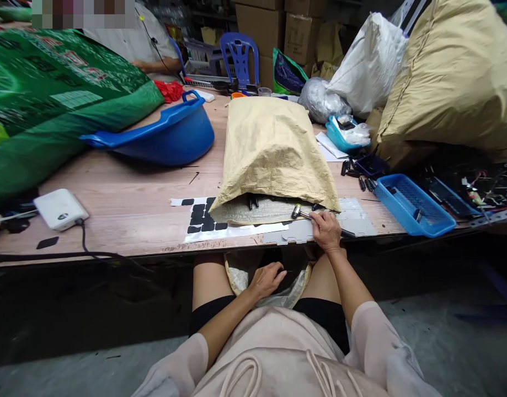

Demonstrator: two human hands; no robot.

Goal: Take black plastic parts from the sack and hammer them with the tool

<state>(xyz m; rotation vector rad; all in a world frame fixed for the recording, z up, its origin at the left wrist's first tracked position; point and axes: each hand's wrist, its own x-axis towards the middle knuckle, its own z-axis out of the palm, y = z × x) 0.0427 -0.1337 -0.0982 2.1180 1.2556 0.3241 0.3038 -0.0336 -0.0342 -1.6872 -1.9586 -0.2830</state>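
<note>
My right hand [326,230] is closed around the handle of a small hammer [305,214] at the table's front edge. The hammer's head points left, in front of a tan woven sack [273,143]. The sack lies on the table with its mouth facing me, and black pieces [252,202] show inside. My left hand [267,280] is over a second open sack [237,278] between my thighs. Its fingers are loosely bent and apart, with nothing visible in them; the fingertips are partly hidden. Black rounded stickers [201,215] on a white sheet lie left of the tan sack's mouth.
A blue basin [170,132] and a large green sack [71,105] occupy the left. A white box [62,209] with a cable sits near the front edge. At right are a blue basket [414,204] and a bulky tan sack [447,82]. Another person's arm [162,65] shows behind.
</note>
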